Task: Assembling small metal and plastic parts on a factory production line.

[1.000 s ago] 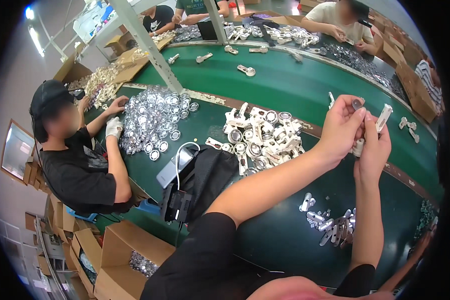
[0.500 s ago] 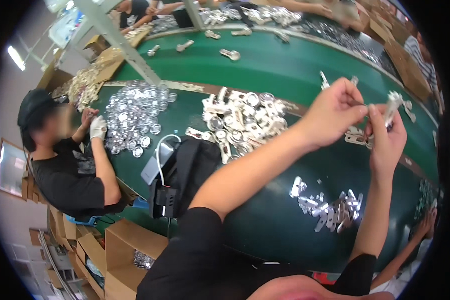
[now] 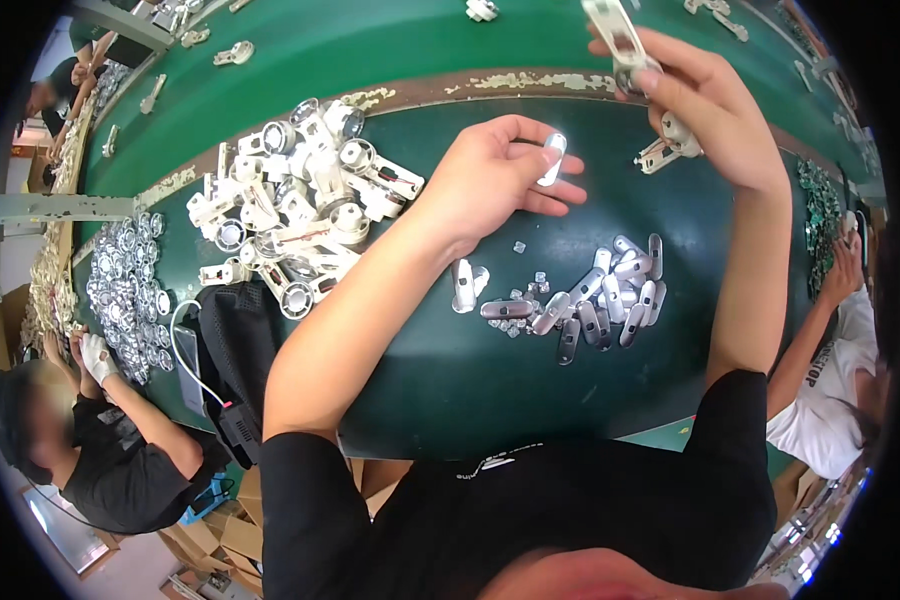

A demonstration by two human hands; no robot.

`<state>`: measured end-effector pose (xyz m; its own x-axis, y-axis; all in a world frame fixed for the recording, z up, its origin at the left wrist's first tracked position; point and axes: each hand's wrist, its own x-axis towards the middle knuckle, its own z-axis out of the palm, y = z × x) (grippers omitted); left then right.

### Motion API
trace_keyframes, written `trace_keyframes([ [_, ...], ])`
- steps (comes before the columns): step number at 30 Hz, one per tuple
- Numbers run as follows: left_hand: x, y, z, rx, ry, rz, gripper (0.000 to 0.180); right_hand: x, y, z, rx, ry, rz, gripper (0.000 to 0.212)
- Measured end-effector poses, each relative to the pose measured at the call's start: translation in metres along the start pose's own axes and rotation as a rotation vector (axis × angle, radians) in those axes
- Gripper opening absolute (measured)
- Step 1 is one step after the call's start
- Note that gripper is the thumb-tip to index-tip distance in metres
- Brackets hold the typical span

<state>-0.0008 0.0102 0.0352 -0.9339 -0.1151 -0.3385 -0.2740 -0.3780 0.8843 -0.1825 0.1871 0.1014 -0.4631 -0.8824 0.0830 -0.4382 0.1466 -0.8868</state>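
Observation:
My left hand (image 3: 495,175) pinches a small silver oval plate (image 3: 553,158) between thumb and finger, its other fingers spread. Farther off to the right, my right hand (image 3: 715,115) grips a white plastic part (image 3: 618,38) with a long arm and a round end. Another white part (image 3: 668,148) lies beside that wrist, partly hidden by the hand. Nearer me on the dark green table (image 3: 420,400), several silver oval plates (image 3: 610,295) sit in a loose pile with small clear pieces (image 3: 518,325) among them.
A heap of white parts with round ends (image 3: 300,200) stands left of my arm, near a black bag (image 3: 240,340) with a white cable. Beyond a worn ledge runs a green belt (image 3: 370,45) carrying scattered parts. Co-workers sit left (image 3: 120,450) and right (image 3: 840,390).
My hands, close together before, are now apart. The left has come back over the table with a silver plate; the right still holds a white part. The whole view has swung to the right.

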Motion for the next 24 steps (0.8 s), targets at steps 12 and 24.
trace_keyframes([
  [12,0.003,-0.01,-0.015,-0.127,-0.055,-0.031,0.037,0.002,0.022,0.003,0.165,-0.174,0.077,0.042],
  [24,0.007,-0.01,-0.017,-0.212,-0.143,0.026,0.045,-0.001,-0.002,0.023,-0.131,-0.204,-0.019,0.057],
])
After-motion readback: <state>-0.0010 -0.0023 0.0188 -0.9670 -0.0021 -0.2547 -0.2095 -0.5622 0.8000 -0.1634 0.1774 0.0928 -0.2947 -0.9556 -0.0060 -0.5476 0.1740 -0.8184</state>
